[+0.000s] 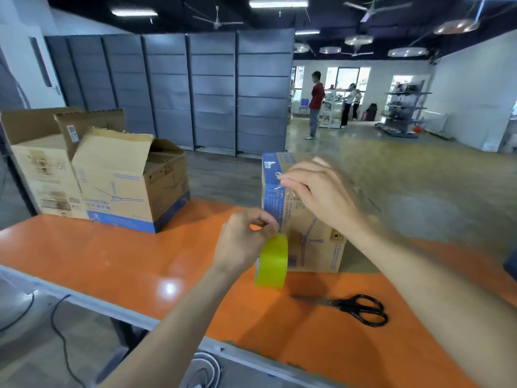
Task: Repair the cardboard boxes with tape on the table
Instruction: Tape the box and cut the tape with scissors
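Observation:
A small cardboard box with blue print and a fan drawing stands on the orange table, right of centre. My right hand pinches a strip of clear tape against the box's upper left corner. The strip runs down the box's left edge to a yellow-green tape roll. My left hand holds that roll, fingers curled at its top, just left of the box.
Black scissors lie on the table in front of the box. Two larger open cardboard boxes stand at the table's far left. Grey partitions rise behind. People stand far back on the floor. Cables hang below the table's near edge.

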